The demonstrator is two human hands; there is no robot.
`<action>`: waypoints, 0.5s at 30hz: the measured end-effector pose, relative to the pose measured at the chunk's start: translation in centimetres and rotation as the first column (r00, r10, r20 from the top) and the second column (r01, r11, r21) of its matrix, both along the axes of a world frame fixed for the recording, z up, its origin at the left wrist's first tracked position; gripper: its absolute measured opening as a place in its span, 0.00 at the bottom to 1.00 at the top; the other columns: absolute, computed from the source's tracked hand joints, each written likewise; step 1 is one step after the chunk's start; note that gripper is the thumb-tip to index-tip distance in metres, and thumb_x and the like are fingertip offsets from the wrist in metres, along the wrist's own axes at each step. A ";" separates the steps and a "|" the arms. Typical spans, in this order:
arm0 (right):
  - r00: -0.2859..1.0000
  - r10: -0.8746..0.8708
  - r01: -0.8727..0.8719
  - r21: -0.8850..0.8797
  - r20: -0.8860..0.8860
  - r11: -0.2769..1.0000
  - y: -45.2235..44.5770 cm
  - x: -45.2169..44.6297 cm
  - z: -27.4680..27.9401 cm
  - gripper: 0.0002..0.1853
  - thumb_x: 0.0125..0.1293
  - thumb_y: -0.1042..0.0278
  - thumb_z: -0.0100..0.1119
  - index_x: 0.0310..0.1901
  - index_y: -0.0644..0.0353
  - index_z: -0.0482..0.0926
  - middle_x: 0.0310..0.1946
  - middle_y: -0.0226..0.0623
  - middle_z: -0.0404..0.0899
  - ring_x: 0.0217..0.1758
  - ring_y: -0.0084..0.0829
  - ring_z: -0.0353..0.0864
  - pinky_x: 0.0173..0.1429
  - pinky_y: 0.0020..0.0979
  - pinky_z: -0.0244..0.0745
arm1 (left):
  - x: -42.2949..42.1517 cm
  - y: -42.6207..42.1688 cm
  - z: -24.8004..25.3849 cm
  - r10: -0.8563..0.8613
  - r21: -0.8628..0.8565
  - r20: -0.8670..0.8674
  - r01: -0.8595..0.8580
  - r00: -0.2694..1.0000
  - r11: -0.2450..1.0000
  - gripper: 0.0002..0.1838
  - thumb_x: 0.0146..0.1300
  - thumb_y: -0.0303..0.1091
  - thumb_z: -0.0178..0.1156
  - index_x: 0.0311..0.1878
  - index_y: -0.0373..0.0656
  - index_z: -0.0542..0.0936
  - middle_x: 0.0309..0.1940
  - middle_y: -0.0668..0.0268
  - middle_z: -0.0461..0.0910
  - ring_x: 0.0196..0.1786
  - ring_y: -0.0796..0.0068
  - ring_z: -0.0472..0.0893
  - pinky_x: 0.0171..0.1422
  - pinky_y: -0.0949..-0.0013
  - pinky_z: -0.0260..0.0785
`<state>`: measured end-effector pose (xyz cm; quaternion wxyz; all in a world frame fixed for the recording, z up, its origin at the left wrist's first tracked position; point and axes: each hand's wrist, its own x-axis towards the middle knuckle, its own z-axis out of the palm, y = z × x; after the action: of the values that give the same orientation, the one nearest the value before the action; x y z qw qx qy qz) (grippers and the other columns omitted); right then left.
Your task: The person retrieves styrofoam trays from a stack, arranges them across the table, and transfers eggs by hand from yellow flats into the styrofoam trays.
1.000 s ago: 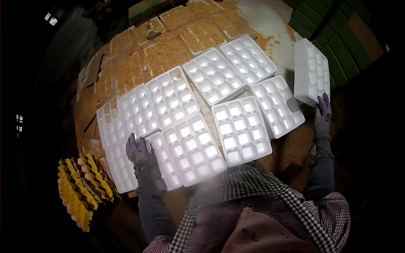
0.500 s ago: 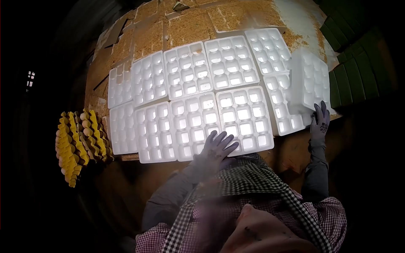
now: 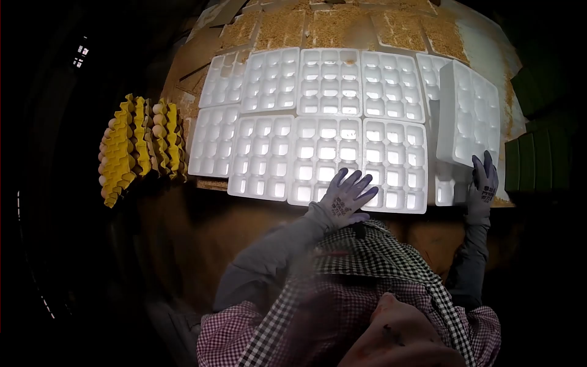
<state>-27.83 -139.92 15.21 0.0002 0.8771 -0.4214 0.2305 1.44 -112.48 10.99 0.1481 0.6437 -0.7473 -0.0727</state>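
Note:
My left hand (image 3: 347, 197), in a pale glove with purple fingertips, lies with its fingers spread over the near edges of two white foam trays (image 3: 394, 165) in the front row. My right hand (image 3: 483, 185), gloved alike, grips the near end of another white foam tray (image 3: 474, 110). That tray is tilted, raised above the right end of the rows, and partly covers a tray beneath it. Every tray has rows of square hollows, and no contents show in them.
Yellow egg trays with eggs (image 3: 125, 150) stand on edge at the left. Behind the foam trays lie containers covered with sawdust-like material (image 3: 339, 27). Green stacked objects (image 3: 538, 159) are at the right, beyond the table's edge.
My left hand has moved right from the left-hand trays to the middle front ones. The tray in my right hand has come over the right end of the rows, and the trays sit in straighter rows.

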 end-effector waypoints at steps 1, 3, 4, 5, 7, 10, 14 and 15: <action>0.998 -0.021 0.019 0.040 0.060 0.999 0.7 0.1 0.4 0.22 0.61 0.81 0.53 0.56 0.52 0.80 0.67 0.46 0.70 0.65 0.51 0.71 0.68 0.48 0.66 | 0.4 0.0 -0.2 -0.028 -0.008 0.004 0.028 1.000 1.000 0.35 0.67 0.59 0.54 0.71 0.48 0.68 0.72 0.55 0.64 0.75 0.53 0.61 0.81 0.42 0.43; 0.997 -0.049 0.046 0.057 0.057 0.997 1.5 0.1 -1.0 0.23 0.58 0.79 0.56 0.57 0.51 0.80 0.66 0.47 0.72 0.63 0.49 0.72 0.66 0.46 0.66 | 0.8 -0.2 -1.1 -0.079 0.186 0.139 0.052 0.987 0.981 0.39 0.66 0.64 0.52 0.75 0.54 0.64 0.76 0.59 0.59 0.77 0.53 0.57 0.80 0.40 0.39; 0.993 -0.116 0.117 0.064 -0.031 0.991 1.9 0.1 -1.5 0.24 0.57 0.78 0.57 0.57 0.51 0.80 0.65 0.47 0.72 0.62 0.48 0.73 0.66 0.45 0.66 | 1.1 -0.4 -1.4 -0.090 0.200 0.128 0.064 0.988 0.978 0.38 0.67 0.65 0.50 0.74 0.54 0.64 0.76 0.59 0.59 0.77 0.53 0.57 0.80 0.39 0.39; 0.984 -0.161 0.166 0.065 -0.073 0.984 3.2 1.9 -1.1 0.25 0.55 0.76 0.61 0.57 0.49 0.80 0.65 0.47 0.72 0.61 0.47 0.73 0.67 0.44 0.64 | 1.0 -0.3 -2.9 -0.079 0.128 0.152 0.060 0.985 0.990 0.38 0.67 0.65 0.50 0.74 0.54 0.65 0.75 0.59 0.61 0.77 0.53 0.58 0.80 0.39 0.39; 0.970 -0.231 0.223 -0.094 -0.073 0.970 4.8 3.4 -3.4 0.31 0.52 0.62 0.69 0.62 0.43 0.75 0.69 0.43 0.65 0.65 0.44 0.67 0.73 0.43 0.55 | 0.9 -0.6 -3.5 -0.091 -0.031 0.146 0.096 0.985 0.995 0.34 0.65 0.61 0.55 0.69 0.52 0.71 0.71 0.56 0.66 0.72 0.48 0.63 0.76 0.37 0.48; 0.928 -0.349 0.364 -0.119 0.131 0.924 10.2 6.9 0.0 0.21 0.62 0.60 0.63 0.58 0.39 0.78 0.68 0.39 0.67 0.69 0.43 0.66 0.74 0.44 0.55 | 0.9 -0.5 -3.1 -0.134 0.044 0.197 0.127 0.971 0.991 0.34 0.65 0.55 0.58 0.71 0.50 0.68 0.73 0.51 0.62 0.73 0.42 0.61 0.76 0.36 0.47; 0.794 -0.402 0.494 -0.099 0.456 0.864 19.9 5.7 0.7 0.18 0.60 0.74 0.59 0.51 0.45 0.80 0.61 0.45 0.75 0.62 0.48 0.74 0.67 0.45 0.68 | 1.6 -0.3 -4.2 -0.166 0.001 0.250 0.171 0.954 0.985 0.35 0.69 0.58 0.52 0.74 0.51 0.65 0.75 0.52 0.58 0.76 0.44 0.55 0.79 0.40 0.43; 0.754 -0.418 0.515 -0.060 0.508 0.855 23.2 4.3 1.4 0.19 0.59 0.77 0.58 0.51 0.47 0.80 0.61 0.46 0.75 0.61 0.48 0.74 0.64 0.45 0.71 | 2.1 -0.2 -5.5 -0.173 -0.082 0.271 0.202 0.947 0.976 0.35 0.69 0.58 0.52 0.74 0.51 0.65 0.75 0.52 0.58 0.77 0.44 0.55 0.79 0.39 0.43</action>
<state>-23.52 -116.74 16.64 0.0403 0.6545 -0.5894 0.4719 3.58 -112.63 5.52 0.0751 0.5647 -0.8209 0.0401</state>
